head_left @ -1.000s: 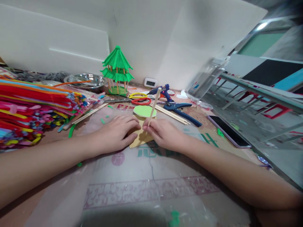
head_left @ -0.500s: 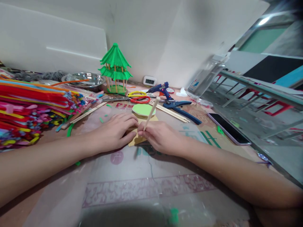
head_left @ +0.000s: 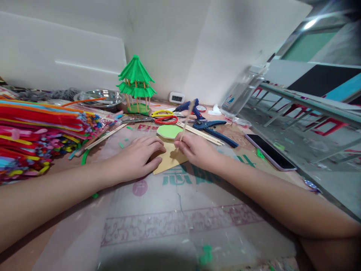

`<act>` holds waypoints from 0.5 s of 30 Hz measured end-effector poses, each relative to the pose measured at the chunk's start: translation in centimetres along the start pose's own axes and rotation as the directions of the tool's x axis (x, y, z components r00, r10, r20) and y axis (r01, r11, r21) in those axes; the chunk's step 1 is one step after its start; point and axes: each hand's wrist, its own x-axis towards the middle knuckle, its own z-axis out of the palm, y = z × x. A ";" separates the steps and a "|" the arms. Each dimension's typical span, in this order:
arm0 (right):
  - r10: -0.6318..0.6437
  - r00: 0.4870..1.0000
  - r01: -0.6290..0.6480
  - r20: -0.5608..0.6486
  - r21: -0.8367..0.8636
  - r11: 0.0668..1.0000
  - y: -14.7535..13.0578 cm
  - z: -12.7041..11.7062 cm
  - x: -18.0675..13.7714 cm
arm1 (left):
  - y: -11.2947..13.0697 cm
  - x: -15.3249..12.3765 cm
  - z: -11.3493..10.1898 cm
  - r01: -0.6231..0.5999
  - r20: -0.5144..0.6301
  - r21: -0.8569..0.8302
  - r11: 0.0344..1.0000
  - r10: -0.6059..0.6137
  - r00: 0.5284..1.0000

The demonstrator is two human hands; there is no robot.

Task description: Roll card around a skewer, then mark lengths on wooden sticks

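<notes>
My right hand [head_left: 199, 150] pinches a thin wooden stick [head_left: 188, 122] that stands almost upright, its top blurred by motion. Below the stick lies a yellow sheet of card [head_left: 165, 160]. My left hand [head_left: 141, 156] rests at the left edge of the card, palm down, thumb and fingers apart. At the card's far edge is a light green rounded piece [head_left: 169, 131]. Behind it stand a small green-roofed pavilion model [head_left: 137, 84] on stick posts, red-handled scissors [head_left: 166, 119] and a blue hot glue gun [head_left: 194, 109].
Bundles of coloured pipe cleaners [head_left: 42, 131] fill the left side. Loose wooden sticks [head_left: 203, 134] and blue-handled cutters [head_left: 217, 130] lie beyond my right hand. A phone [head_left: 269, 152] is near the right table edge. A timer [head_left: 176, 98], a metal bowl [head_left: 104, 98] and a clear bottle [head_left: 242, 92] stand at the back.
My right hand has moved right and slightly up with the stick, uncovering more of the yellow card. My left hand has stayed almost where it was.
</notes>
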 end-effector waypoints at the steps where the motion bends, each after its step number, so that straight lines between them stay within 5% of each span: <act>1: 0.067 0.998 -0.064 -0.009 0.214 0.975 0.0 -0.1 0.0 | 0.0 0.0 0.0 -0.001 -0.004 0.001 1.000 0.001 1.000; 4: 0.218 0.971 -0.210 0.101 0.797 0.566 -0.6 -0.3 0.0 | 0.0 0.0 0.0 -0.011 -0.019 0.000 1.000 0.011 1.000; 7: 0.289 0.928 -0.307 0.235 0.922 0.236 -1.5 -0.4 -0.1 | 0.0 -0.1 0.0 -0.016 -0.022 -0.015 1.000 0.015 1.000; 10: 0.326 0.904 -0.339 0.275 0.928 0.156 -2.0 -0.5 -0.2 | 0.0 -0.2 0.0 -0.015 -0.030 -0.018 1.000 0.014 0.999; 15: 0.272 0.918 -0.341 0.287 0.924 0.174 -2.1 -0.6 -0.3 | 0.0 -0.2 0.0 -0.015 -0.041 -0.014 1.000 0.014 0.999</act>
